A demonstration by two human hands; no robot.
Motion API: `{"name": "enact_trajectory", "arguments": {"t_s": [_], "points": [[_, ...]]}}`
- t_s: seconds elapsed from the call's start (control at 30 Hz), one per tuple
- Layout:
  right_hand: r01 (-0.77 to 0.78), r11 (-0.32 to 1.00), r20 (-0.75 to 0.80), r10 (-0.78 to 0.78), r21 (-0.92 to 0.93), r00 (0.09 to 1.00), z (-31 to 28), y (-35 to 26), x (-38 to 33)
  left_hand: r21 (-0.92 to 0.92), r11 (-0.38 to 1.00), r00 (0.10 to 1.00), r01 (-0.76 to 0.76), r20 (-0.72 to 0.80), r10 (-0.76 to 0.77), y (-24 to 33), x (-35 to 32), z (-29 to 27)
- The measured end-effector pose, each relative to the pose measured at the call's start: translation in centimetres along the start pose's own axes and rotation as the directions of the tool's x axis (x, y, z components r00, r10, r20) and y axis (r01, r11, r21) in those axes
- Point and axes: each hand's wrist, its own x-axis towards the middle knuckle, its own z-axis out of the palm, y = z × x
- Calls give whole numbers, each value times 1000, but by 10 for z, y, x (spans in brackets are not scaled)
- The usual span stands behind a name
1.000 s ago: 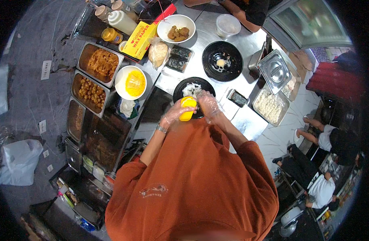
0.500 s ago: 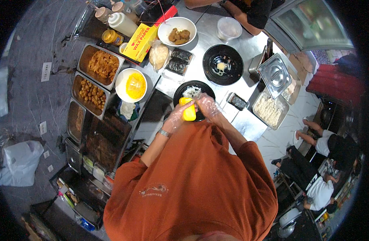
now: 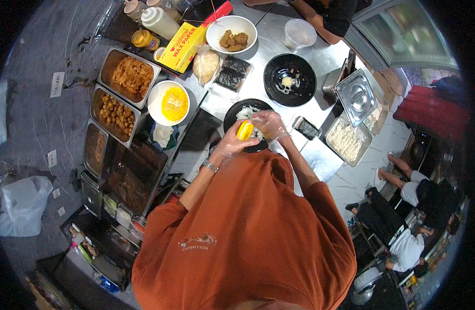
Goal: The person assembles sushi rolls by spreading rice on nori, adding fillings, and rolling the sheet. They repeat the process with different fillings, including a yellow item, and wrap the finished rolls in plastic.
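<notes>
Yellow piece in the left fingers, above a plate of rice

Head view: the left hand (image 3: 231, 143), in a clear glove, has its fingers closed round the yellow piece (image 3: 245, 130). The gloved right hand (image 3: 270, 124) is just beside it, fingers bent; whether they grip anything I cannot tell. Under the fingers lies the black plate (image 3: 229, 119), with white rice (image 3: 246, 112) showing just beyond them.

Farther beyond the fingers and to the left, the yellow box (image 3: 183, 47) carries the boldest print: large lettering and a small red mark. Well left of the fingers, white paper labels (image 3: 57, 84) with dark writing are stuck on the grey surface (image 3: 33, 129). Nearer the body than the fingers, the rust shirt (image 3: 253, 212) bears a pale print (image 3: 197, 241) with small letters, upside down here. Near the right fingers, on their right, sits the dark pack (image 3: 306, 128); any lettering on it is too small to tell.
</notes>
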Motion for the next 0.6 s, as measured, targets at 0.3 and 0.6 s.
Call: {"name": "enact_trajectory", "arguments": {"t_s": [0.3,0.6], "points": [[-84,750,-15,124,656,992,5,-19,-23,323,943,986,75,-164,-22,3,0,8],[94,618,-139,25,781,990,17,-53,-49,-75,934,937,349,57,-345,3,1,1]]}}
